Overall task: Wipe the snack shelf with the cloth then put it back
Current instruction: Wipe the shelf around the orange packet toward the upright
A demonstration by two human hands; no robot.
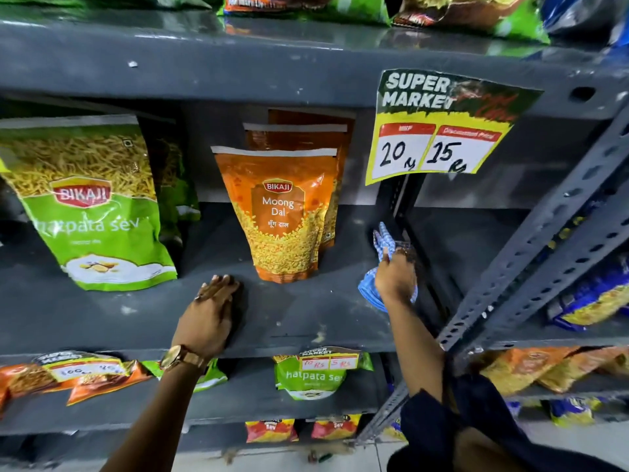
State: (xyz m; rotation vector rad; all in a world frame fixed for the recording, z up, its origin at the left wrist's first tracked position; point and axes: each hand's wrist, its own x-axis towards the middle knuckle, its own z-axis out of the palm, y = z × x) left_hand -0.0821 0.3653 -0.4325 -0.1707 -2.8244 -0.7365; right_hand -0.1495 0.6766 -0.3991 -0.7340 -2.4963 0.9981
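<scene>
Head view, close, facing shelf (306, 311)

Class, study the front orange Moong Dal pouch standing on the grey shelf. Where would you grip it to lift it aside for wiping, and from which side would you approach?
Grip the front Moong Dal pouch by its flat sealed top strip, coming from the front and slightly above. It stands upright with more pouches close behind, and its filled body bulges, so the top strip is probably the easiest pinch. The left hand, flat on the shelf, is nearest; the right hand holds the blue cloth.

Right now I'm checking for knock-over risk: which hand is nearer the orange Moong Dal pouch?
Left. The left hand rests flat on the shelf just below-left of the orange Moong Dal pouch; the right hand grips the blue cloth farther right.
</scene>
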